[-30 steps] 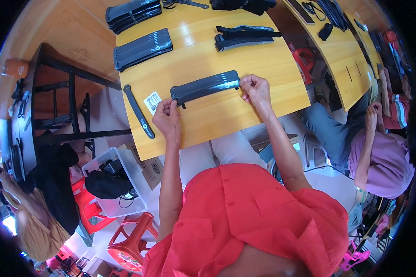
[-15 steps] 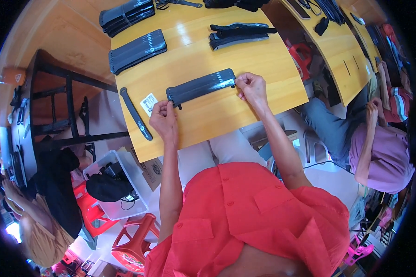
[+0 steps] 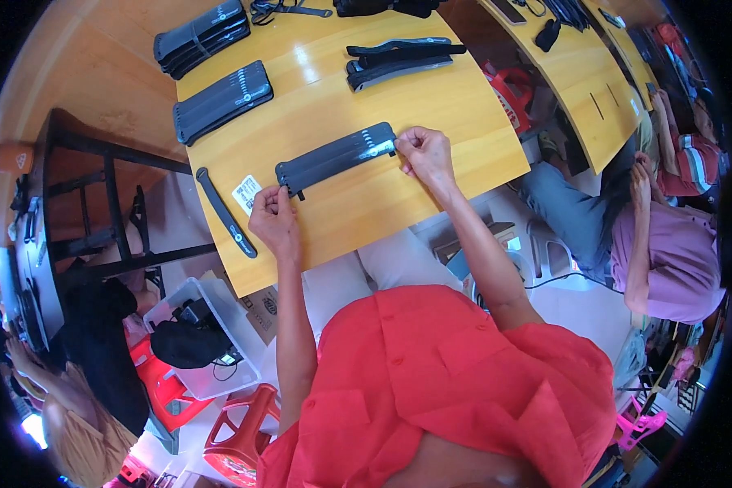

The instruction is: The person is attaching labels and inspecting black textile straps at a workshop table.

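Note:
A flat stack of black straps [image 3: 333, 159] with rounded ends lies aslant on the yellow table [image 3: 333, 224]. My left hand [image 3: 275, 221] pinches at its left end, where a small black tab sticks out toward me. At the right end, my right hand [image 3: 425, 159] has thumb and fingertips closed on the stack's corner. One loose black strap [image 3: 225, 213] lies by the table's left edge. Between it and my left hand is a white printed label [image 3: 248, 193], partly covered by my fingers.
Farther back are a neat strap stack [image 3: 223, 101], a tied bundle [image 3: 202, 39] and a looser strap pile [image 3: 403, 63]. A clear plastic bin [image 3: 207, 333] and a red stool [image 3: 240, 435] stand at left. People sit at both sides; another table [image 3: 573, 77] is at right.
The whole view has shifted slightly, with the table a little farther left. Both hands stay at the two ends of the strap stack, with hardly any movement against the table.

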`<state>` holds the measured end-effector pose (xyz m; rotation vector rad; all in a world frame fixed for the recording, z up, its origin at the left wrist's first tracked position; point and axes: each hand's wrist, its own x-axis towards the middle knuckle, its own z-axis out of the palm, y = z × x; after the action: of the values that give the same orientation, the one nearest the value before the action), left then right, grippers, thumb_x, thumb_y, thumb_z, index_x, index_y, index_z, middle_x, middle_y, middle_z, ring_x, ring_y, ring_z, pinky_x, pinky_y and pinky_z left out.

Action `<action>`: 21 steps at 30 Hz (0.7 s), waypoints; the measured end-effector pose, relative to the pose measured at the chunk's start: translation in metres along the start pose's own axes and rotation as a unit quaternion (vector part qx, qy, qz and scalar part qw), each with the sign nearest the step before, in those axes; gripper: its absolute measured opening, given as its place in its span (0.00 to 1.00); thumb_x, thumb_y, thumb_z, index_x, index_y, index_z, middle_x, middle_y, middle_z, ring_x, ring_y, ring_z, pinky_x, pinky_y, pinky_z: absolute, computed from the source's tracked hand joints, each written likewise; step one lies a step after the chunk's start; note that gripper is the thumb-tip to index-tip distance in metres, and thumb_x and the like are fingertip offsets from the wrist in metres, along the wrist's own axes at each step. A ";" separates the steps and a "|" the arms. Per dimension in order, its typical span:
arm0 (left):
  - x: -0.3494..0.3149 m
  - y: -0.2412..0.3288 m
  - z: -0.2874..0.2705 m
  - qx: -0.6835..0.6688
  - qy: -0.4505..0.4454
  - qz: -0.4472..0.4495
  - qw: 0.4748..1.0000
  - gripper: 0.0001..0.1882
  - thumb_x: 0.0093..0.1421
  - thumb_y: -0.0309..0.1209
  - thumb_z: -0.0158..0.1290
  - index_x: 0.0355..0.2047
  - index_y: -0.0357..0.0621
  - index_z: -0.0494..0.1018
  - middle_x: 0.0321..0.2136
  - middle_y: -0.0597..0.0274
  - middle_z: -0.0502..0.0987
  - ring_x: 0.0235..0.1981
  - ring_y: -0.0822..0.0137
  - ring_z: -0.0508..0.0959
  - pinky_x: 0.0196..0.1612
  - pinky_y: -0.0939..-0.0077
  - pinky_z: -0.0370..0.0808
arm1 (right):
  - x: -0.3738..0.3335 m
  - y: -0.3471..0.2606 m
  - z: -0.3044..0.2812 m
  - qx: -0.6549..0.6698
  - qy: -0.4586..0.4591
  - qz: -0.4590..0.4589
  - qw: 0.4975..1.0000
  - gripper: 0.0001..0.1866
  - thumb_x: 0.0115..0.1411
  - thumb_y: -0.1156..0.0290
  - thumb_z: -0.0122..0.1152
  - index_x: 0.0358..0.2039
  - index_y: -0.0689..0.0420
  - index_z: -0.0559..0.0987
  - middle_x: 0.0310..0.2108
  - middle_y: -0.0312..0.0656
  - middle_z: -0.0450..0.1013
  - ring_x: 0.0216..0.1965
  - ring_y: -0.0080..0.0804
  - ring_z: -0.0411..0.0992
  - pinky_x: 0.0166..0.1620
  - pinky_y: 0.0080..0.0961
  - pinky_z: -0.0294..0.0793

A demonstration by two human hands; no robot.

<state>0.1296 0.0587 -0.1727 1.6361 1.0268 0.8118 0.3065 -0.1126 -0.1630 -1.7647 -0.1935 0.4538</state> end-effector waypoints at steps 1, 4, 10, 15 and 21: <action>0.001 -0.001 0.000 -0.001 -0.001 0.004 1.000 0.04 0.56 0.24 0.54 0.28 0.36 0.73 0.16 0.68 0.71 0.14 0.81 0.68 0.17 0.89 0.65 | 0.000 0.000 0.000 -0.005 0.000 0.001 1.000 0.06 0.52 0.77 0.57 0.21 0.64 0.75 0.13 0.37 0.70 0.11 0.19 0.67 0.14 0.17 0.64; 0.001 -0.002 -0.001 0.000 -0.001 0.005 1.000 0.04 0.56 0.24 0.54 0.28 0.36 0.73 0.16 0.68 0.71 0.14 0.81 0.68 0.17 0.89 0.65 | -0.002 -0.005 0.001 -0.009 0.006 0.007 1.000 0.06 0.51 0.77 0.58 0.20 0.65 0.75 0.13 0.37 0.70 0.11 0.20 0.67 0.14 0.17 0.65; 0.002 -0.002 0.000 -0.001 0.000 -0.007 1.000 0.04 0.55 0.24 0.54 0.27 0.35 0.73 0.16 0.67 0.72 0.14 0.81 0.67 0.17 0.88 0.66 | 0.000 -0.004 0.001 -0.037 0.005 -0.004 0.999 0.05 0.51 0.78 0.57 0.20 0.64 0.76 0.12 0.38 0.70 0.11 0.21 0.68 0.14 0.18 0.65; 0.001 -0.001 -0.001 0.013 0.000 -0.008 1.000 0.04 0.55 0.24 0.54 0.27 0.34 0.73 0.16 0.66 0.72 0.14 0.80 0.68 0.17 0.87 0.66 | 0.001 -0.004 0.001 -0.030 0.002 -0.004 1.000 0.05 0.51 0.78 0.57 0.20 0.65 0.76 0.12 0.39 0.70 0.11 0.21 0.68 0.14 0.18 0.66; 0.001 -0.001 0.001 0.015 -0.002 0.004 1.000 0.04 0.55 0.24 0.54 0.28 0.34 0.73 0.17 0.66 0.72 0.14 0.80 0.68 0.17 0.87 0.66 | 0.001 -0.005 0.000 -0.031 0.005 0.002 1.000 0.06 0.51 0.78 0.56 0.20 0.65 0.75 0.12 0.39 0.70 0.11 0.21 0.68 0.13 0.18 0.66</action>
<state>0.1304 0.0599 -0.1742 1.6686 1.0350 0.8016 0.3075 -0.1108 -0.1582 -1.8274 -0.1992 0.4464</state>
